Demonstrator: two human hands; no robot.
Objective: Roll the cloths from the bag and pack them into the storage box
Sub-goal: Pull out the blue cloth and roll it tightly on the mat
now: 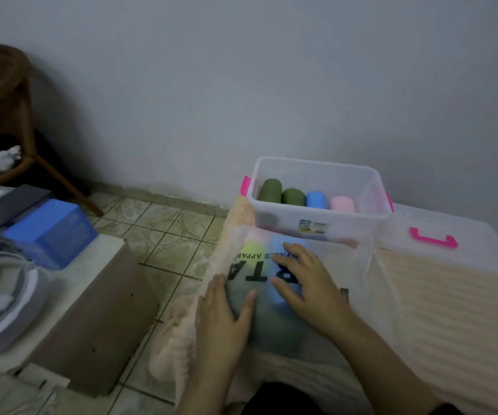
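A frosted plastic bag with black lettering lies on a peach rug in front of me. Coloured cloths show through it: yellow-green, pink, blue and dark green. My left hand rests flat on the bag's left side over the dark green cloth. My right hand presses on the bag over the blue cloth, fingers spread. Beyond the bag stands a clear storage box with pink latches. It holds several rolled cloths: two green rolls, a blue roll and a pink roll.
The box's clear lid with a pink handle lies to the right on the rug. A cardboard box stands at the left on tiled floor, with a blue box beside it. A wicker chair sits far left against the wall.
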